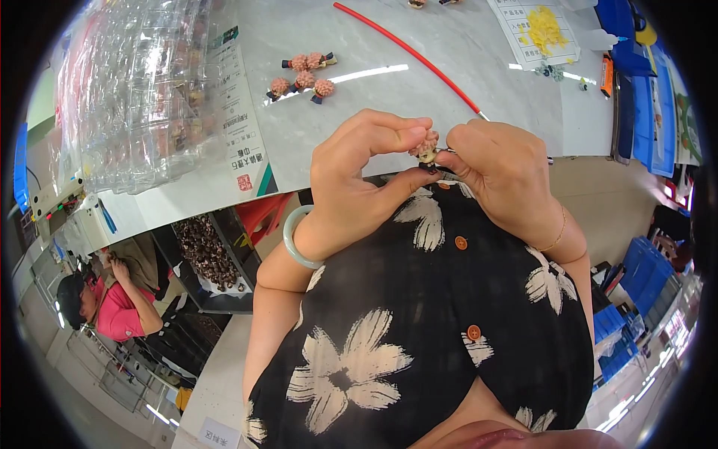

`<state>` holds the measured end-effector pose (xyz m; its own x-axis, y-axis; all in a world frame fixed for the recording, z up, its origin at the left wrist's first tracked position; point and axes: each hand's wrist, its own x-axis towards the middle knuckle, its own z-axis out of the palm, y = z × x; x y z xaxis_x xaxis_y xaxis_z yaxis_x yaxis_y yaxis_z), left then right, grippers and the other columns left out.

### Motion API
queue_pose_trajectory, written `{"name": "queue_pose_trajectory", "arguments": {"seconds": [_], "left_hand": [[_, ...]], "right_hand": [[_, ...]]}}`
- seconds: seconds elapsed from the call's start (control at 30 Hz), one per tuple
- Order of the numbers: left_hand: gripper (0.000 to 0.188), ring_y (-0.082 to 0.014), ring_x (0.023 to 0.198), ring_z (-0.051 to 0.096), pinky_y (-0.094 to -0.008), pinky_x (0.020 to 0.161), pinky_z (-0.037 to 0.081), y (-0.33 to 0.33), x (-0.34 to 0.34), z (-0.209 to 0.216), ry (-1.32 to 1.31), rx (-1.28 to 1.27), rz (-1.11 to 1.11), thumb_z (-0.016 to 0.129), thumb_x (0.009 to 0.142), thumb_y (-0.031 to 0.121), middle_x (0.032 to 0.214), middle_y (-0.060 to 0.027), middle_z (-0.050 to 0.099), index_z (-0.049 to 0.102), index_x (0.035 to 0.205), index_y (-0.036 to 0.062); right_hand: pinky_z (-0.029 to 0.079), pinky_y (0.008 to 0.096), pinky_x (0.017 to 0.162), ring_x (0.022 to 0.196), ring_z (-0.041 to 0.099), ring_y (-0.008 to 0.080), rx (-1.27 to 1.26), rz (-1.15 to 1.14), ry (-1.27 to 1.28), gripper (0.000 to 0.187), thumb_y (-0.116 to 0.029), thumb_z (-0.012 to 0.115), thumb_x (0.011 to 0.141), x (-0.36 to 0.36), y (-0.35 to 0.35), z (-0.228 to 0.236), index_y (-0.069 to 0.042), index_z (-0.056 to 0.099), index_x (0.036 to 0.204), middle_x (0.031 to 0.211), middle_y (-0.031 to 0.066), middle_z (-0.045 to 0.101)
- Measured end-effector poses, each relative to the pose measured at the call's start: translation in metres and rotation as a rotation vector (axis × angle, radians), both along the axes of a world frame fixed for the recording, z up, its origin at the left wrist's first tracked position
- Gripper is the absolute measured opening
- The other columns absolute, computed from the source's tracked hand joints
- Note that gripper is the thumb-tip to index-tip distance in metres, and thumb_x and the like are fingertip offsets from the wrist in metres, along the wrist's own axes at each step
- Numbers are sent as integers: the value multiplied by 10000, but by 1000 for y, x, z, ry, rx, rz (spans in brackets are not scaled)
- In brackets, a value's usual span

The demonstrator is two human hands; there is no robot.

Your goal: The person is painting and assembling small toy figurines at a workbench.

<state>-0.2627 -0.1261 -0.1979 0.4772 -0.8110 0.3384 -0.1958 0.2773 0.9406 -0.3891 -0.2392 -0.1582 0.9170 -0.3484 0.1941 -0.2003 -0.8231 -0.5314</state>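
My left hand (359, 161) pinches a small figurine (426, 153) between thumb and fingertips, just in front of my chest. It has a knobbly pink top, a pale middle and a dark lower part. My right hand (508, 165) is closed against its right side, the thumb touching the figurine; whatever the curled fingers hold is hidden. Several similar figurines (304, 79) with pink knobbly tops and dark ends lie in a group on the table beyond my left hand. A long thin red rod (407, 49) with a whitish end runs to behind my right hand.
Stacked clear plastic blister trays (142, 97) cover the table's left. At the far right, a paper sheet (516, 34) bears yellow bits, near an orange-and-black item (606, 75) and blue bins (658, 112). A dark bin (213, 254) holds small brown pieces. A person in pink (120, 307) sits at left.
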Motion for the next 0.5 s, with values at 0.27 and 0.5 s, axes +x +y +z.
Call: {"name": "queue_pose_trajectory", "arguments": {"seconds": [0.27, 0.5], "left_hand": [[325, -198, 795, 611, -276, 706, 511, -2, 2, -1, 98, -23, -47, 723, 566, -61, 900, -145, 591, 564, 849, -32], [365, -240, 923, 563, -322, 803, 485, -9, 0, 7, 178, 10, -140, 688, 595, -112, 929, -141, 538, 511, 903, -31]], "right_hand": [[349, 329, 455, 501, 460, 245, 12, 15, 17, 145, -167, 631, 718, 2, -4, -2, -67, 527, 712, 570, 68, 452], [355, 331, 462, 522, 475, 261, 16, 25, 4, 168, -190, 618, 731, -1, -14, 9, -57, 518, 707, 582, 74, 461]]}}
